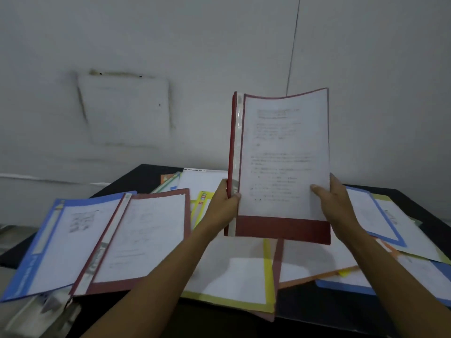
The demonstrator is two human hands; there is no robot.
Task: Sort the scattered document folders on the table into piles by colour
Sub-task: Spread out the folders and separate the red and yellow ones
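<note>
There is one view only, from the person's head; it faces forward and somewhat down, over the dark table [314, 311] toward the grey wall [195, 40]; it is near, both forearms entering from the bottom edge; the left hand [224, 203] and right hand [338, 206] hold the red folder [283, 226] upright at mid-frame.

Bare forearms [156, 272], bare hands [223, 206]

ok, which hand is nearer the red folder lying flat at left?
Left. The left hand grips the raised red folder by its spine, just right of the flat red folder; the right hand holds the raised one's other edge, farther right.
</note>
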